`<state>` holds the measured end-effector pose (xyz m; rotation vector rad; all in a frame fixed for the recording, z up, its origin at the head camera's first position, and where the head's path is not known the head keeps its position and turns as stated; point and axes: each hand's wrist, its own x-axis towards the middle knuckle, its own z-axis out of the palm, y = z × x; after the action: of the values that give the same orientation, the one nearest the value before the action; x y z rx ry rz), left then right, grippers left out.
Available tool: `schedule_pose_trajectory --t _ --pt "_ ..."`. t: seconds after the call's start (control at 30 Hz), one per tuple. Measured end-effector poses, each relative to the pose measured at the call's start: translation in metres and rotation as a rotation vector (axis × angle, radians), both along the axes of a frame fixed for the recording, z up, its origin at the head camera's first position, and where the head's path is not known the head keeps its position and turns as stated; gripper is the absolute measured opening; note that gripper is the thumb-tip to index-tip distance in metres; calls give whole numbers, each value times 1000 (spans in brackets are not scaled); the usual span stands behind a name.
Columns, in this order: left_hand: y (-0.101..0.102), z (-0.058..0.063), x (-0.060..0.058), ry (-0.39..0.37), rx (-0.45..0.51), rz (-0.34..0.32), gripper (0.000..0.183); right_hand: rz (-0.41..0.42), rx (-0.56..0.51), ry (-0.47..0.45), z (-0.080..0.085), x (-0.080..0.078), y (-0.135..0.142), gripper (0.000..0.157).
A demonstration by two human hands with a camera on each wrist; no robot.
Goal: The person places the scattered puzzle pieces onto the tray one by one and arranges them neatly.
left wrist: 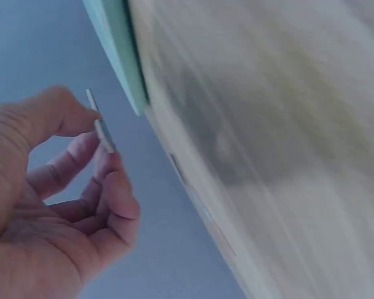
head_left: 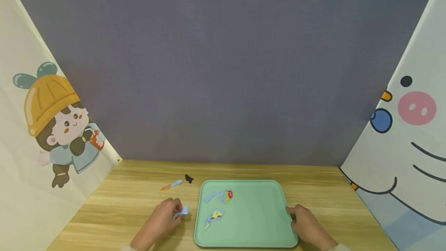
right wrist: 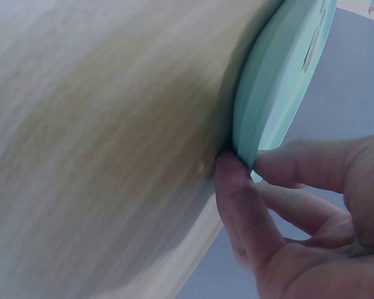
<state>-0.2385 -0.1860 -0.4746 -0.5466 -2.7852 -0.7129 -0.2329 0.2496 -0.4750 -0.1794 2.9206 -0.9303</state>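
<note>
My left hand (head_left: pixel 167 214) pinches a thin, flat, light blue puzzle piece (head_left: pixel 184 210) between thumb and fingertips, just left of the green tray (head_left: pixel 258 220). In the left wrist view the puzzle piece (left wrist: pixel 105 135) shows edge-on, held above the table. My right hand (head_left: pixel 308 226) grips the tray's right rim, thumb on top and fingers below, as the right wrist view shows at the rim (right wrist: pixel 262 134). On the tray's left half lie a small blue piece (head_left: pixel 210 197), a joined cluster with red and yellow (head_left: pixel 225 196), and a yellow-and-blue cluster (head_left: pixel 215 217).
Left of the tray, an orange piece (head_left: pixel 165 187), a blue piece (head_left: pixel 177 183) and a black piece (head_left: pixel 189 178) lie on the wooden table (head_left: pixel 122 200). A grey curtain (head_left: pixel 223 69) stands behind, with printed cloths at both sides.
</note>
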Motion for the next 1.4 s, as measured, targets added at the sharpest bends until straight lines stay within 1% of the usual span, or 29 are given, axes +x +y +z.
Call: schedule_pose_trajectory --t 0.17,0.23,0.37,0.63,0.77,0.9,0.97,1.03,1.13,1.27,1.3,1.4 --pt "10 5 -5 43 2 -21 20 1 1 -14 -1 -1 0 40" --pt "14 7 -6 55 19 -41 20 1 3 -18 -1 -1 0 40" --pt "25 11 -7 51 46 -77 17 2 4 -21 -1 -1 1 40" --pt "60 18 -6 37 54 -89 14 1 5 -25 0 -1 1 41" --pt "80 20 -7 31 51 -117 14 -3 1 -19 0 -1 0 41" --pt "100 18 -8 21 28 -165 15 0 -9 -11 1 1 0 40" --pt "110 16 -9 18 3 -178 16 -1 -13 -7 2 1 -1 40" --pt "119 14 -11 38 -32 -182 16 -1 -12 -2 2 1 -1 40" --pt "132 10 -11 40 -67 -166 17 -2 -7 6 1 1 -1 40" --pt "145 5 -9 44 -114 -137 36 -2 0 14 0 1 0 40" --pt "148 4 -9 50 -130 -127 38 -2 2 13 0 0 -1 40" --pt "153 0 -8 74 -172 -106 35 -7 10 5 1 0 -1 40"
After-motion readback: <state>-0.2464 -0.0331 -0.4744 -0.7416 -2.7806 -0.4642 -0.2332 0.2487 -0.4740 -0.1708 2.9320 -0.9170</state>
